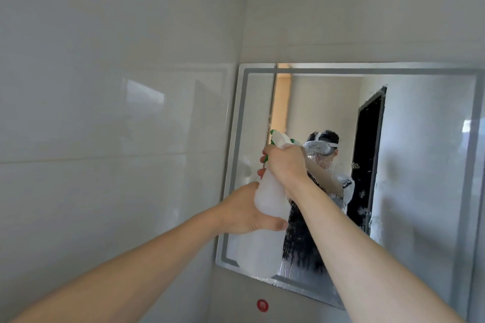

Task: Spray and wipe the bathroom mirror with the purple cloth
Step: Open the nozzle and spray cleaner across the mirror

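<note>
A white spray bottle [270, 196] with a green-and-white trigger head is held up in front of the bathroom mirror [420, 165]. My left hand [244, 212] cups the bottle's base from below. Around its neck closes my right hand [283, 165], fingers at the trigger. The nozzle points at the mirror's left part. Wet droplets and streaks cover the glass in the middle, over the reflection of a person with a headset. No purple cloth is in view.
Glossy white tiled walls [105, 113] meet in a corner just left of the mirror. A small red round sticker [262, 305] sits on the wall below the mirror's lower edge. A dark doorway shows in the reflection.
</note>
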A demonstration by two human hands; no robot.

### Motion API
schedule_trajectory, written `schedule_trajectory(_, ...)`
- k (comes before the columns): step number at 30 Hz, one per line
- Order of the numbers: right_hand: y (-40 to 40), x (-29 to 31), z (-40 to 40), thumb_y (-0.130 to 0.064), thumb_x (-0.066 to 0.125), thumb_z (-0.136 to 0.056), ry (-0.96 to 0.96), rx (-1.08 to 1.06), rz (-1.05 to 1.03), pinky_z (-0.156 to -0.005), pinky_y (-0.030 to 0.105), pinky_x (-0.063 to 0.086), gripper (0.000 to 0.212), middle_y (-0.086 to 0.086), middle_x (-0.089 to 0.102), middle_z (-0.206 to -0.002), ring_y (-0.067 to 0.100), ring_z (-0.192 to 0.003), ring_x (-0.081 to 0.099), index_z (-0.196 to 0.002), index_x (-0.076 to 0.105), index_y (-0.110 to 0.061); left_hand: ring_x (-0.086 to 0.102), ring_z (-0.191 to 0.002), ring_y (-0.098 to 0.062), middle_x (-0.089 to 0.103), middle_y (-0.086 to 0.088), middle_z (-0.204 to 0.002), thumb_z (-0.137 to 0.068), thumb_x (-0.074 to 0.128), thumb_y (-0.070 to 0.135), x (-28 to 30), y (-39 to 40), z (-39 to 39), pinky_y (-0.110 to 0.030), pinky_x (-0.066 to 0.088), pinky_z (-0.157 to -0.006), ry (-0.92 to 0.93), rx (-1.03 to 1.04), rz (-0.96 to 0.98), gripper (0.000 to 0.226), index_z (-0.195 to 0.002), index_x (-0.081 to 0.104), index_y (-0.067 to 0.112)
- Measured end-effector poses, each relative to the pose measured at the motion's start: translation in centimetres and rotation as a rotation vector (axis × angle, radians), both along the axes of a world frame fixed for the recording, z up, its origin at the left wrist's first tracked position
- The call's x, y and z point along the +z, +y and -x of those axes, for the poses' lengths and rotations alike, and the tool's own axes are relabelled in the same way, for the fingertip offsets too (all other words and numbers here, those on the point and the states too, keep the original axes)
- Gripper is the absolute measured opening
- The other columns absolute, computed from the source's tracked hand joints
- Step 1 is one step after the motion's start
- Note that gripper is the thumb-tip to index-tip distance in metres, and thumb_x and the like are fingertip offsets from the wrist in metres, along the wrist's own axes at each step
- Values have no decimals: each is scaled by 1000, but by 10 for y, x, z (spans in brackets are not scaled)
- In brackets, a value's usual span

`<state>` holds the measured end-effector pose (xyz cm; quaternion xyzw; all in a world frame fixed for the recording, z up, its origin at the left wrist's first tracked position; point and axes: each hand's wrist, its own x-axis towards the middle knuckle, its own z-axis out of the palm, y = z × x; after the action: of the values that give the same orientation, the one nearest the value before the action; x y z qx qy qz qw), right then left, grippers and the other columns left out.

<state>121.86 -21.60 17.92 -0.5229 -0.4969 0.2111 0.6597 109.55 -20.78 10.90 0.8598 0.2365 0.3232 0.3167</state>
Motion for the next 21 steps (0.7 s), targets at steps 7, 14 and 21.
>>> schedule_trajectory(7,-13,6,-1,-28,63,-95,-74,-98,-9,-50,30,51,25,11,58,-67,20,-35,59,-83,59,-6,67,-105,-16,72,-2,-115,-82,88,21,2,-10,-8,-27,54,-94,-11,-48,-16,43,-117,63,22)
schedule_trajectory(14,-23,27,-8,-23,63,-95,-22,-54,-62,-57,33,53,21,10,69,-78,24,-42,63,-85,65,-5,63,-85,-7,68,9,-94,-78,90,26,23,-11,-11,-23,51,-80,-18,-39,-54,38,-104,63,25)
schedule_trajectory(21,-28,47,-4,-23,61,-96,-55,-41,-75,-53,29,52,20,10,68,-79,23,-42,61,-85,63,-7,63,-87,-10,66,11,-92,-77,90,26,39,-14,-11,-26,52,-81,-38,-23,-91,37,-102,63,27)
